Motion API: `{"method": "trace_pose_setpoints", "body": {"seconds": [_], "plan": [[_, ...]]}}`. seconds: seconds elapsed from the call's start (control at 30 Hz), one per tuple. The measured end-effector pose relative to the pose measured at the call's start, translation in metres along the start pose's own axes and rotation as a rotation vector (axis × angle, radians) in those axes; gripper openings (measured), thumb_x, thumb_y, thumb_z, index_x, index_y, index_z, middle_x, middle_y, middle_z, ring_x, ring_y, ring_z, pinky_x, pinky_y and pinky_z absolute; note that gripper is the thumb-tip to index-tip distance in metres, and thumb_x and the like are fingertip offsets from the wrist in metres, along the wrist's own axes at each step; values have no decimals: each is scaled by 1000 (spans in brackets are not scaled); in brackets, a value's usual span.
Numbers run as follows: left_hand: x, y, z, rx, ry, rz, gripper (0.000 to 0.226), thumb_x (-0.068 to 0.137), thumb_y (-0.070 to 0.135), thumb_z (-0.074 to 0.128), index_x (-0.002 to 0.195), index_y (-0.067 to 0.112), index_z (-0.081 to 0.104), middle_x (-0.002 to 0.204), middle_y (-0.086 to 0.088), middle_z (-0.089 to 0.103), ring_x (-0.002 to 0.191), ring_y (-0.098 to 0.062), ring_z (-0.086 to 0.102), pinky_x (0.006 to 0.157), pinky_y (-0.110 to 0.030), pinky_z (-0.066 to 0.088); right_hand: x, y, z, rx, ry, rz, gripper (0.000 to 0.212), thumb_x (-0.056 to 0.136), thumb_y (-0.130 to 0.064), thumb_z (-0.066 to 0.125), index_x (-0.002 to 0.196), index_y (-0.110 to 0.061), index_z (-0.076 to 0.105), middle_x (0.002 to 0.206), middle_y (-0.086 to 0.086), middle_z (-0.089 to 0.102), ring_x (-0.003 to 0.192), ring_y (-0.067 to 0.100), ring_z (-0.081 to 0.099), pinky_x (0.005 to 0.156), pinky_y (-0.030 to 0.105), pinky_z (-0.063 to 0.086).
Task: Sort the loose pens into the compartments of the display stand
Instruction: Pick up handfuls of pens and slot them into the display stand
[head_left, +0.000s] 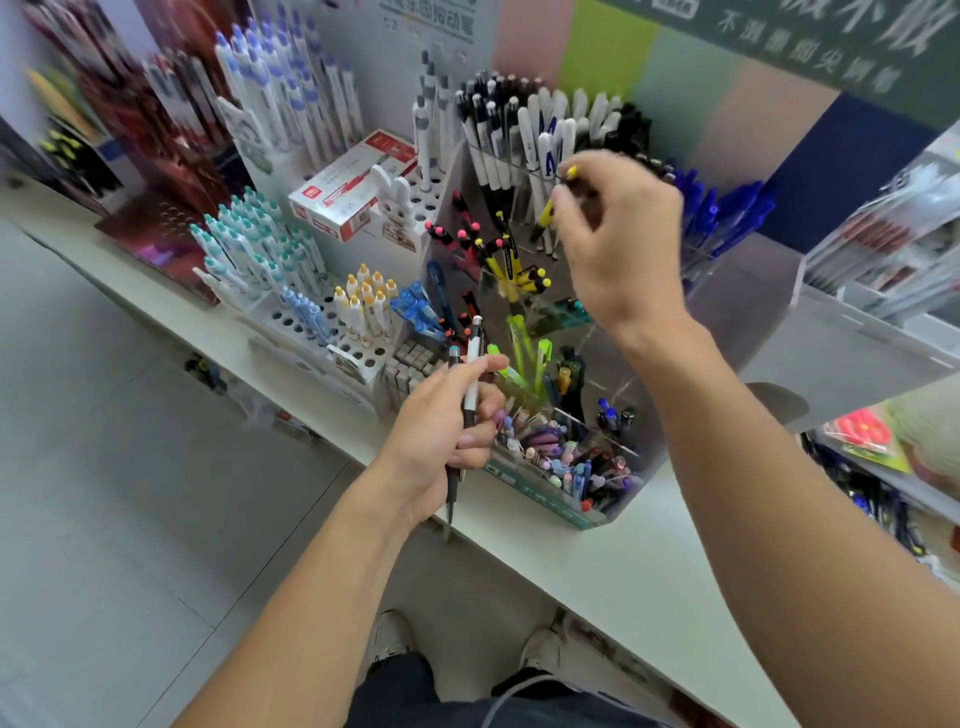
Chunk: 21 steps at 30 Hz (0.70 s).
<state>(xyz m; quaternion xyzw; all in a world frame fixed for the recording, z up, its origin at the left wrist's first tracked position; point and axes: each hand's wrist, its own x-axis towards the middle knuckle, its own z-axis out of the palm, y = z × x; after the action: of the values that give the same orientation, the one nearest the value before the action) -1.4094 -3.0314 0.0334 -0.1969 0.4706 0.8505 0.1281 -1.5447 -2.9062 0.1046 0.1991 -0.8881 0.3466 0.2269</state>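
A: Two pens (464, 400), one white, one dark, gripped upright in left hand (441, 431), just before the clear display stand (561, 322).

B: Right hand (618, 244)?

A: Raised over the upper compartments, fingertips pinching a yellow pen (551, 205).

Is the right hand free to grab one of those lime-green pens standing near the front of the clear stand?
Probably not right now. The right hand already pinches a yellow and black pen, up by the white pens. The lime-green pens stand uncovered below its wrist, so the path looks open once it lets go.
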Motion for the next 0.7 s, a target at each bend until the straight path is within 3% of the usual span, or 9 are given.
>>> {"method": "trace_pose_setpoints", "body": {"seconds": [0.1, 0.27, 0.43, 0.5, 0.57, 0.63, 0.7], "plan": [[0, 0, -1, -34, -27, -32, 26, 104, 20, 35, 84, 7, 47, 61, 1, 46, 41, -6, 25, 34, -16, 16, 3, 10, 23, -72, -222, 93, 19, 97, -11, 60, 114, -12, 65, 92, 3, 69, 79, 18, 65, 77, 41, 58], [2, -1, 0, -65, 2, 19, 13, 105, 10, 40, 92, 12, 41, 71, -3, 49, 47, -9, 28, 36, -17, 20, 5, 11, 33, -103, -275, 160, 18, 96, -16, 64, 110, -15, 76, 104, 6, 74, 94, 22, 68, 89, 41, 56], [4, -1, 4, -35, 7, 96, 4, 106, 14, 47, 104, 12, 50, 75, -1, 52, 51, -10, 39, 39, -17, 30, 3, -3, 14, -140, -361, 174, 27, 101, -26, 58, 119, -12, 73, 109, 6, 74, 101, 22, 67, 93, 41, 53], [5, -1, 5, -17, 6, 138, 6, 103, 14, 51, 108, 11, 54, 77, -2, 57, 52, -10, 43, 41, -17, 33, -7, -6, 0, -19, -331, 213, 28, 100, -33, 60, 113, -15, 76, 99, -1, 75, 88, 9, 66, 86, 34, 54], [6, 0, 8, 19, -12, 163, 10, 100, 14, 55, 108, 11, 59, 80, -3, 65, 54, -10, 48, 42, -18, 36, -26, -5, -15, 106, -362, 320, 27, 96, -42, 66, 92, -19, 79, 77, -7, 72, 64, -1, 59, 66, 24, 50], [7, -1, 12, 88, -41, 173, 11, 98, 12, 58, 107, 11, 64, 85, -6, 71, 56, -12, 53, 43, -19, 40, -46, -2, -27, 296, -464, 499, 29, 94, -40, 69, 84, -15, 78, 64, 4, 65, 53, 6, 53, 55, 22, 43], [7, -2, 16, 184, -51, 193, 12, 98, 9, 58, 105, 12, 68, 87, -6, 75, 60, -12, 61, 47, -20, 46, -59, 4, -34, 519, -469, 636, 26, 97, -28, 67, 85, -6, 77, 63, 11, 55, 53, 12, 49, 51, 23, 42]]}}
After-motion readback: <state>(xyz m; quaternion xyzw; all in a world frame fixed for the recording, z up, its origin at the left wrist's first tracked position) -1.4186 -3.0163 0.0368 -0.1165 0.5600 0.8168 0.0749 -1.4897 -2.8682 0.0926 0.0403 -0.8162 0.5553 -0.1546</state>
